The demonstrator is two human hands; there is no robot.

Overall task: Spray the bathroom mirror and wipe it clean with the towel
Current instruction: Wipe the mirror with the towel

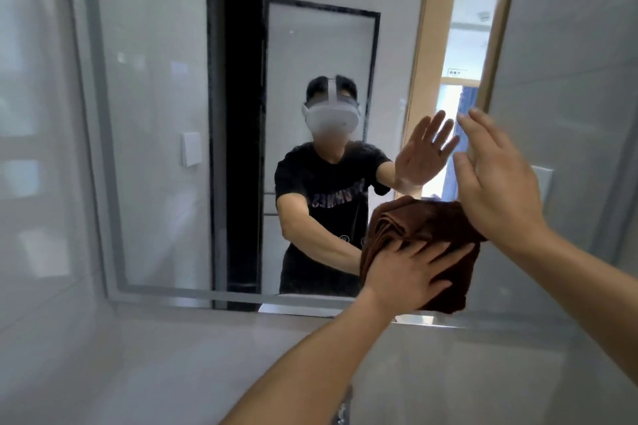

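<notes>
Mirror glass carries our brown towel at its lower right corner, pressed flat under our left hand, fingers spread, not clenched. Our right hand rests open-palmed just above the towel.

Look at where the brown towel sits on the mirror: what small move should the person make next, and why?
Probably slide the left hand with the towel leftward along the mirror. The towel is pressed near the lower right corner, the right hand rests open just above it, and most of the glass lies to the left.
</notes>
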